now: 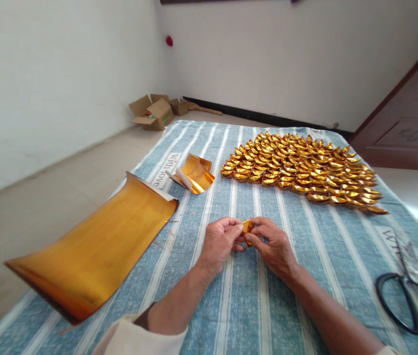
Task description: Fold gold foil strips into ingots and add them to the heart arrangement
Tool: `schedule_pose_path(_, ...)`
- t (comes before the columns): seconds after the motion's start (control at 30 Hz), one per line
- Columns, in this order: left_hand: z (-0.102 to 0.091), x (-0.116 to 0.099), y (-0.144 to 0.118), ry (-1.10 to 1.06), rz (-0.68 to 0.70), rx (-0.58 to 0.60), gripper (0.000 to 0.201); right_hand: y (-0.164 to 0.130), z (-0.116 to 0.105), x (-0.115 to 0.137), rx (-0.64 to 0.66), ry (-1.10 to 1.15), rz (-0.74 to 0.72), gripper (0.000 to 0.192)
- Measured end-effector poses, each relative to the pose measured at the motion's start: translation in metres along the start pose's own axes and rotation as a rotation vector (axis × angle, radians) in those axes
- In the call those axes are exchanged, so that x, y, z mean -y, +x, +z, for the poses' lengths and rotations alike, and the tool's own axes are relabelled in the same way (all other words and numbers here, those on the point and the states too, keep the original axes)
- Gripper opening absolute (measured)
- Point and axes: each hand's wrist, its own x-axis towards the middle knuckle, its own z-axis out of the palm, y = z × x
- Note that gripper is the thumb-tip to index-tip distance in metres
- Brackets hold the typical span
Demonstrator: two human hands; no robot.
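Between my two hands, above the striped cloth, is a small folded piece of gold foil paper. My left hand pinches its left side between thumb and fingers. On the other side my right hand grips its right edge, thumb below and fingers above. The fingers cover part of the piece. Beyond the hands, many folded gold paper ingots stand packed in rows. A large sheet of gold foil paper lies to the left, its far end curled. Smaller curled gold pieces rest between the sheet and the ingots.
Black-handled scissors lie at the right edge of the blue-and-white striped tablecloth. Thin foil scraps are scattered near the large sheet. Past the table's far left corner, an opened cardboard box sits on the floor. A dark red door is at right.
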Motion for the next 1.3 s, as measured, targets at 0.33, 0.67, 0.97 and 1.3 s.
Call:
schedule_pose_path(0.33,0.0003,0.0002,0.0036,-0.034,-0.006,-0.072,0.017,0.0013,-0.0022,0.0054,0.034,-0.11,-0.117,0.014)
schedule_pose_path(0.67,-0.0012,0.0011,0.0039,-0.035,-0.003,-0.077,0.02,-0.0008,0.0003,0.0066,0.026,-0.231,-0.222,0.021)
schedule_pose_path(0.97,-0.0023,-0.0022,0.003,-0.046,0.0,-0.078,0.02,-0.0021,-0.0007,0.0024,-0.07,-0.093,-0.025,0.02)
schedule_pose_path(1.3,-0.0029,-0.004,0.0031,-0.07,0.019,-0.078,0.023,0.0001,-0.005,0.0075,0.025,0.003,0.09,0.013)
